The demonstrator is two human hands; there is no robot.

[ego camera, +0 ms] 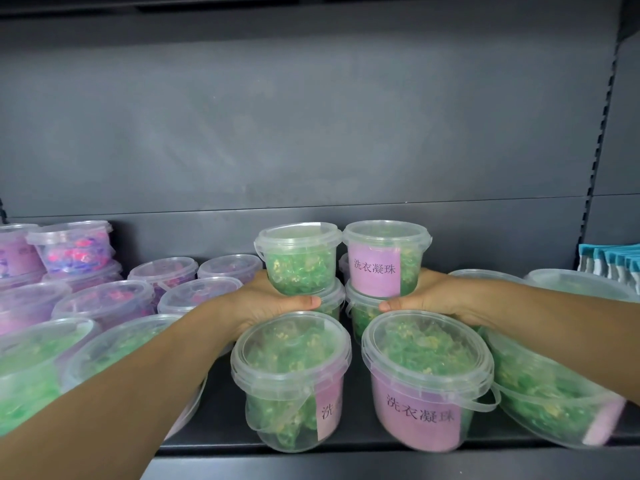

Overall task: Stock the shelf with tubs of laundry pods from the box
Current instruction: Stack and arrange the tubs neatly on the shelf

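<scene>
Head view. Left hand (273, 299) and right hand (433, 296) reached into the shelf (214, 393), each wrapped round the base of a green-pod tub. The left hand's fingers (301, 302) curled about the left top tub (299, 259), the right hand's about the right top tub (384, 258), thumbs laid across the front at the seam. Both tubs sat second tier on the lower tubs (362, 313), side by side and nearly touching. The low, two-handed grip probably steadied each tub on the lid beneath while it was squared up. The right tub's pink label faced out; the left tub's did not.

Around them: two front tubs (291, 379) stood just before the hands, so the arms passed above and beside them. More green tubs crowded both flanks. Pink-pod tubs (74, 245) were stacked far left and blue sachets (609, 265) far right. The box was not in view.
</scene>
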